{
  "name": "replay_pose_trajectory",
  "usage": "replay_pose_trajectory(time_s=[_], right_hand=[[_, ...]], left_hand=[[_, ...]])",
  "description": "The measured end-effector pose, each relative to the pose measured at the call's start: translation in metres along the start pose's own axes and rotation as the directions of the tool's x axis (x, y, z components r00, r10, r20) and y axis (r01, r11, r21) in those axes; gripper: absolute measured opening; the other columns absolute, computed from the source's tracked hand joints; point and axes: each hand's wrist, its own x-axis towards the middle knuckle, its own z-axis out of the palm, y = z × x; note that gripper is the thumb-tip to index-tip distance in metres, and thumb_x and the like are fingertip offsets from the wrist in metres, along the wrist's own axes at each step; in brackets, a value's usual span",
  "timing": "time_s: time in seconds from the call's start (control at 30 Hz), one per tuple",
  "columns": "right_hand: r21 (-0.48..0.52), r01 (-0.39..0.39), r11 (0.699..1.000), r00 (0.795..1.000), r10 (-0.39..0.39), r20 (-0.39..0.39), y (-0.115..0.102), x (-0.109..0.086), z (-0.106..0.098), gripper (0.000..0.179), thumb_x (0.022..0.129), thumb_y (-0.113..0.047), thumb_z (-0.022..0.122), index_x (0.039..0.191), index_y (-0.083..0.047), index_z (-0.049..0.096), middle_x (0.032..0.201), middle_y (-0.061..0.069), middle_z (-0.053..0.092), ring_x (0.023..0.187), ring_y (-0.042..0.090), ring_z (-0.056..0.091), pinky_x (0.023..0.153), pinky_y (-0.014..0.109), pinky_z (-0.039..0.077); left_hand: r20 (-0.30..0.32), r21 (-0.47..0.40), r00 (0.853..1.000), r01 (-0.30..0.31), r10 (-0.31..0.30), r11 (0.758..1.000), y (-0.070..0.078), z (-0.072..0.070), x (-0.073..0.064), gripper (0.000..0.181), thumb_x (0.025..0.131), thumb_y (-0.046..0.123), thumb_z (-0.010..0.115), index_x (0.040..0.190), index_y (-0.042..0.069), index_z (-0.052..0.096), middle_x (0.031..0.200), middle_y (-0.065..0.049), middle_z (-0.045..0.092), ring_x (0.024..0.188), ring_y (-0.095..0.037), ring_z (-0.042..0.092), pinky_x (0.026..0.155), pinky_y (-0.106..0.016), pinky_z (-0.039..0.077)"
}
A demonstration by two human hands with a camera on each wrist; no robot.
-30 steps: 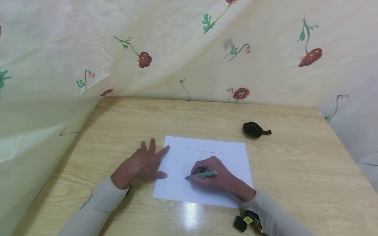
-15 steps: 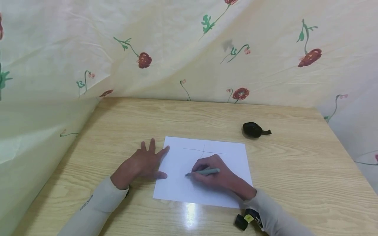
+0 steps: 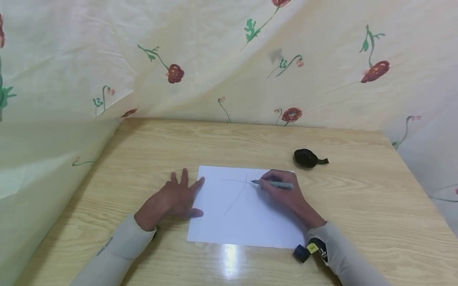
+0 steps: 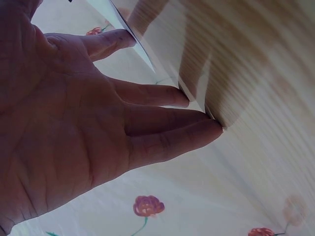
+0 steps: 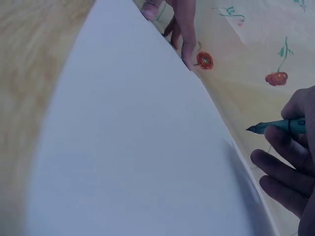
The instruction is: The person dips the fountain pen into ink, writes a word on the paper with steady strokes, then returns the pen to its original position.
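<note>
A sheet of white paper [image 3: 222, 228] lies on the wooden table, bearing thin dark lines: a cross near its top and a slanting stroke down to the left. My right hand [image 3: 286, 190] pinches a green felt-tip pen [image 3: 280, 184] between thumb and fingers, its tip pointing left, close by the crossing of the lines. In the right wrist view the pen's dark tip [image 5: 252, 129] shows beyond the fingers. My left hand [image 3: 171, 200] rests spread at the paper's left edge, with thumb and forefinger on the sheet. In the left wrist view its straight fingers [image 4: 162, 142] touch the tabletop.
A small black object with a short tail [image 3: 305, 157] lies behind the paper to the right. Cream cloth with printed flowers [image 3: 200, 59] hangs behind and to the left of the table [image 3: 161, 143]. A black strap device [image 3: 316, 248] sits at my right wrist.
My right hand has moved up and right with the pen, from the slanting line's lower end to beside the cross, uncovering the whole slanting stroke. The left hand stays in place.
</note>
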Motion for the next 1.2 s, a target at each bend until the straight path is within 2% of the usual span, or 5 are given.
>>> replay_pose_trajectory(time_s=[0.13, 0.3, 0.9, 1.03, 1.2], right_hand=[[-0.012, -0.026, 1.0, 0.999, 0.026, 0.02, 0.0068, 0.0003, -0.0021, 0.007, 0.083, -0.004, 0.078, 0.085, -0.01, 0.077, 0.077, -0.004, 0.073, 0.063, 0.011, 0.062, 0.057, 0.023, 0.049], [-0.012, -0.006, 1.0, 0.998, 0.007, 0.064, 0.0034, 0.0005, -0.0006, 0.007, 0.084, -0.007, 0.08, 0.089, -0.011, 0.078, 0.084, -0.003, 0.074, 0.075, 0.009, 0.067, 0.068, 0.021, 0.05], [-0.128, 0.06, 0.99, 0.995, -0.05, 0.081, 0.0035, -0.0044, 0.0037, 0.006, 0.083, -0.011, 0.08, 0.087, -0.015, 0.079, 0.082, -0.011, 0.074, 0.075, 0.005, 0.068, 0.069, 0.018, 0.049], [-0.136, 0.072, 0.988, 0.995, -0.062, 0.075, 0.0033, -0.0045, 0.0044, 0.002, 0.084, -0.014, 0.079, 0.086, -0.014, 0.079, 0.081, -0.012, 0.073, 0.074, 0.005, 0.068, 0.069, 0.017, 0.048], [-0.135, 0.074, 0.988, 0.996, -0.066, 0.062, 0.0026, -0.0029, 0.0048, 0.008, 0.085, -0.017, 0.079, 0.086, -0.009, 0.078, 0.08, -0.011, 0.074, 0.074, 0.005, 0.068, 0.069, 0.016, 0.049]], left_hand=[[0.002, -0.011, 1.0, -0.006, 0.006, 1.0, 0.0006, -0.0005, -0.001, 0.097, 0.087, 0.057, 0.069, 0.159, 0.011, 0.023, 0.153, -0.044, 0.012, 0.133, -0.071, 0.017, 0.097, -0.063, 0.042], [-0.002, -0.007, 1.0, -0.011, 0.011, 1.0, 0.0012, -0.0025, -0.002, 0.096, 0.088, 0.057, 0.068, 0.159, 0.011, 0.023, 0.152, -0.045, 0.012, 0.132, -0.071, 0.018, 0.097, -0.063, 0.043], [0.002, -0.017, 1.0, -0.005, 0.005, 1.0, 0.0019, 0.0005, -0.0036, 0.096, 0.087, 0.056, 0.069, 0.159, 0.012, 0.024, 0.153, -0.043, 0.013, 0.133, -0.07, 0.018, 0.098, -0.063, 0.042], [-0.019, 0.001, 1.0, -0.013, 0.013, 1.0, 0.0025, 0.0005, -0.0044, 0.095, 0.087, 0.056, 0.069, 0.158, 0.011, 0.025, 0.152, -0.044, 0.015, 0.131, -0.071, 0.021, 0.097, -0.063, 0.043], [-0.031, 0.011, 0.999, -0.016, 0.017, 1.0, 0.0028, -0.0012, -0.0036, 0.094, 0.088, 0.056, 0.069, 0.158, 0.01, 0.026, 0.151, -0.045, 0.016, 0.131, -0.071, 0.022, 0.097, -0.063, 0.042]])
